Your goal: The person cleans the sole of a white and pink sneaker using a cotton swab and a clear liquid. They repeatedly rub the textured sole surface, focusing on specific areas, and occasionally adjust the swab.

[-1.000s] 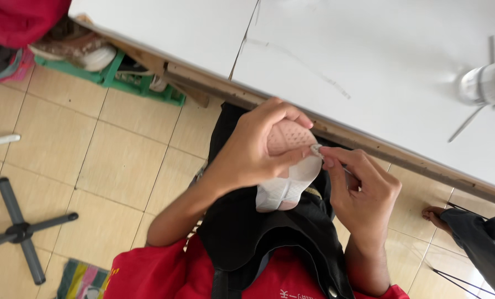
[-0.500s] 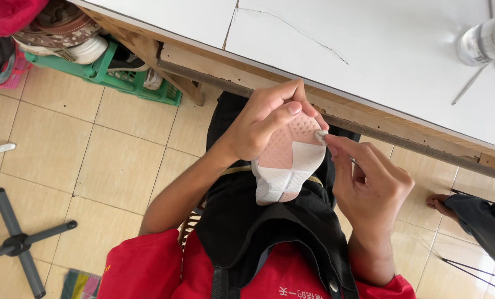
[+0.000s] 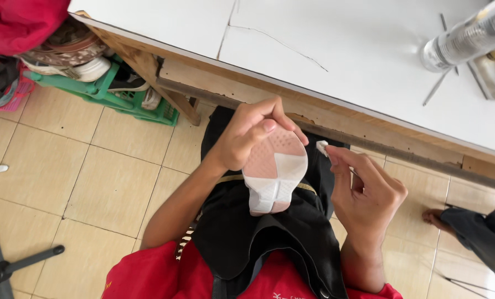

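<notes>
Left hand (image 3: 246,134) wrapped over the toe of a small pink-and-white shoe (image 3: 273,173), sole up, above a black apron (image 3: 258,232). Right hand (image 3: 364,188) just beside the shoe, not touching, fingertips pinched on a small white scrap (image 3: 321,147). White table (image 3: 336,50) beyond both hands.

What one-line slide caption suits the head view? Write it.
Left hand holds a pink-and-white shoe sole over a black apron; right hand pinches a small white scrap beside it.
</notes>
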